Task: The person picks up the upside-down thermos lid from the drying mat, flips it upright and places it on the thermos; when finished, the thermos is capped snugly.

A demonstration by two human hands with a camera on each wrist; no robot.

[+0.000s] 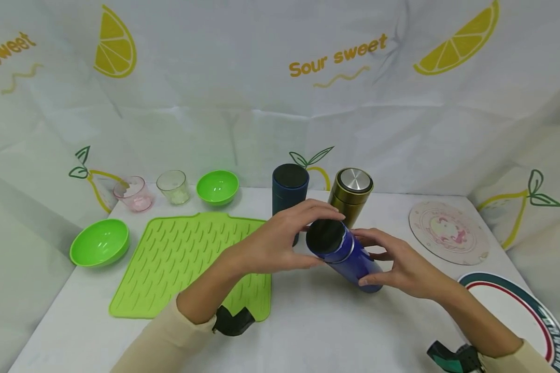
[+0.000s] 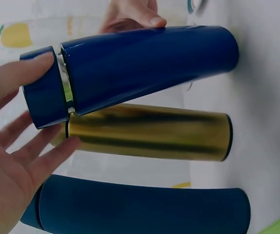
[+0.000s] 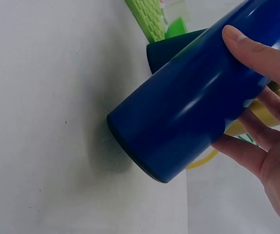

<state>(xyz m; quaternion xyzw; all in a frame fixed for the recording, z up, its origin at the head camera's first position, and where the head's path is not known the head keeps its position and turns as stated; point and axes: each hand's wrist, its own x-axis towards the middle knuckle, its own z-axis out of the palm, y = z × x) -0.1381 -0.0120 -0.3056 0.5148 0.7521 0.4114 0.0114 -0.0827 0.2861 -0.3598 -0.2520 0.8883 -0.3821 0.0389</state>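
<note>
A glossy blue thermos [image 1: 354,264] is held tilted over the table, its capped top leaning toward the left hand. My left hand [image 1: 284,238] grips the dark-topped cap [image 2: 45,92] between thumb and fingers. In the left wrist view a silvery neck ring shows between cap and body. My right hand [image 1: 396,261] holds the body lower down, thumb on the near side and fingers behind, as the right wrist view shows. Just behind stand a gold thermos [image 1: 350,199] with a steel lid and a dark teal thermos [image 1: 289,189], partly hidden by the left hand.
A green drying mat [image 1: 182,264] lies to the left. Around it stand two green bowls [image 1: 100,243], a pink glass [image 1: 134,194] and a clear glass [image 1: 173,187]. On the right lie a pink round mat [image 1: 448,233] and a white plate [image 1: 504,311] with a dark green rim.
</note>
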